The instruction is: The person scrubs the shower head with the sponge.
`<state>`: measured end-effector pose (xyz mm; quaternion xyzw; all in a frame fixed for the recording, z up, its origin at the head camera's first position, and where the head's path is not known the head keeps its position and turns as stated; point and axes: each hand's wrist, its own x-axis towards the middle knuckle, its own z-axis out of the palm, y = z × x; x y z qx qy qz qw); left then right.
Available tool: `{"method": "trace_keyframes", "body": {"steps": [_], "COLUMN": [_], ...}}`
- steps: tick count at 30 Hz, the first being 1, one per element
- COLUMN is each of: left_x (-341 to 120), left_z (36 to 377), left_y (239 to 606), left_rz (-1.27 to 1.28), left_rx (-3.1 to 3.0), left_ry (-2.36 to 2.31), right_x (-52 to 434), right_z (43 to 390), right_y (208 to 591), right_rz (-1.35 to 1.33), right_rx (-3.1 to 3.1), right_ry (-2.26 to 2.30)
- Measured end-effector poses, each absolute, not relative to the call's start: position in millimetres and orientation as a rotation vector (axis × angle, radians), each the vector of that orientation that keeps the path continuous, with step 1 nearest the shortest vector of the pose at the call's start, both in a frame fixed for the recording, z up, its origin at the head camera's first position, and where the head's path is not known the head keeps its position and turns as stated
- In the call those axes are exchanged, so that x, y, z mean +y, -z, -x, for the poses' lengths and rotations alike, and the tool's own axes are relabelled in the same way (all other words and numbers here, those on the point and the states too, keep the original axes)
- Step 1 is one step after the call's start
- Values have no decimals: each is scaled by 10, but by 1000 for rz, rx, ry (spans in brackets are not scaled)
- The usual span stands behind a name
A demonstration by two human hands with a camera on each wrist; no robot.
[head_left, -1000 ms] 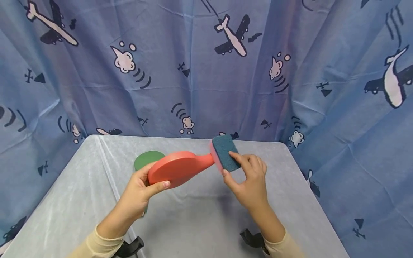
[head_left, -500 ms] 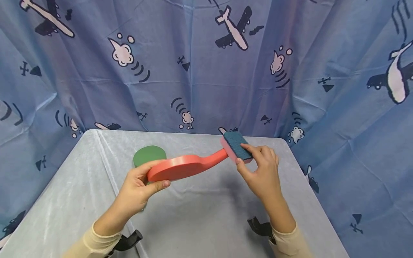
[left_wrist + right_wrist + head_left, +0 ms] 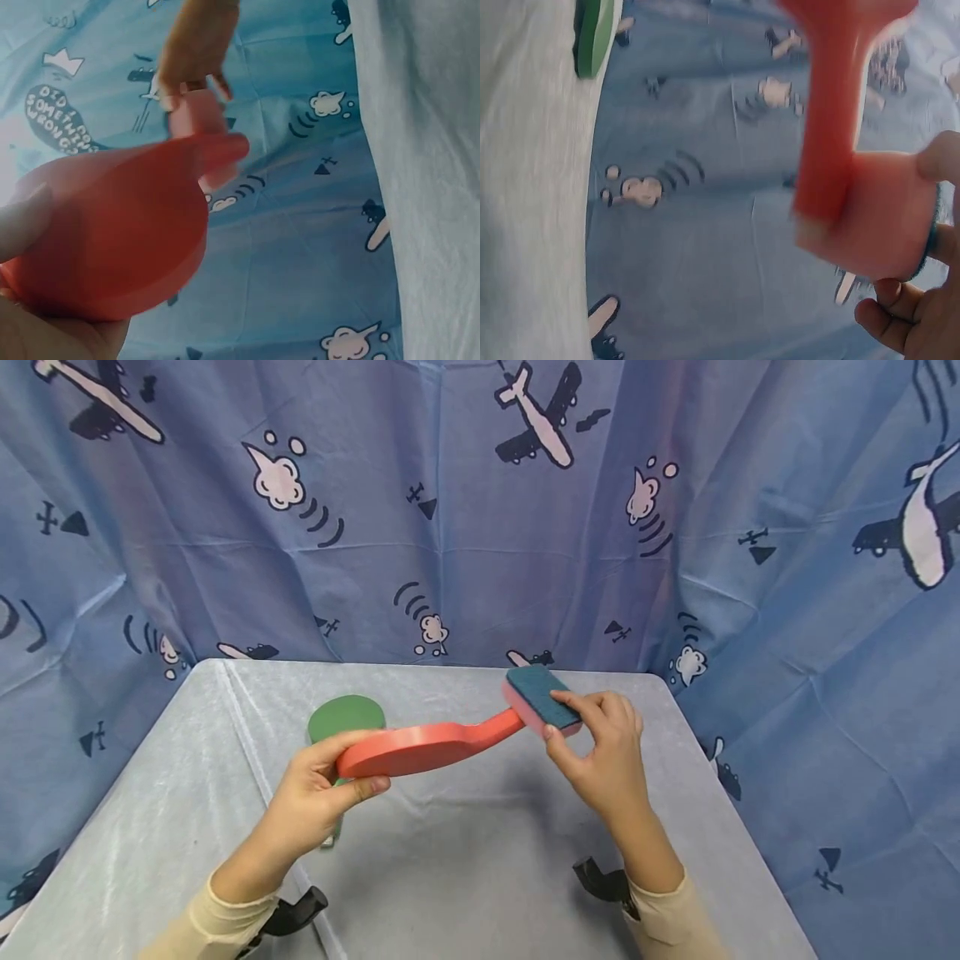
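My left hand (image 3: 311, 797) grips a red paddle-shaped thing (image 3: 420, 750) by its round head, thumb on the near side. It is held above the table with its handle (image 3: 498, 727) pointing right; its exact kind does not show. My right hand (image 3: 609, 760) pinches a scouring sponge (image 3: 543, 693), dark green pad up and pink foam beneath. The foam lies against the end of the red handle. In the right wrist view the pink foam (image 3: 885, 217) overlaps the handle tip. In the left wrist view the smooth red head (image 3: 112, 225) fills the lower left.
Behind my left hand a green round-headed thing (image 3: 345, 717) lies on the grey-covered table (image 3: 465, 893), partly hidden by the hand and the red thing. A blue curtain (image 3: 360, 527) with airplane prints hangs behind and beside the table. Black camera mounts (image 3: 296, 914) sit at both wrists.
The sponge has slid right along the red handle to its end, then shifted slightly left. The red thing has tilted flatter. My left hand keeps its grip.
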<state>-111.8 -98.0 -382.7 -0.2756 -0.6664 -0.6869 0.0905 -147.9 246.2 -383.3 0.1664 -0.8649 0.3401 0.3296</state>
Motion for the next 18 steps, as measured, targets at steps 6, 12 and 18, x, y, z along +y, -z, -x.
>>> {"method": "trace_keyframes", "body": {"steps": [6,12,18], "left_x": [-1066,-1088,-1076], "left_z": [1179,1294,1374], "left_y": [3834,3870,3842], "left_rz": [728,485,215], "left_rx": [-1646,-1139,-1160], "left_ry": [2460,2941,3033], "right_x": [2565,2416,2306], "right_z": [1548,1470,1405], "right_y": [3841,3810,3808], "right_rz": [-345,-347,-324], "right_rx": [-2221,-1973,-1855], "right_ry": [-1356,-2003,-2127]}}
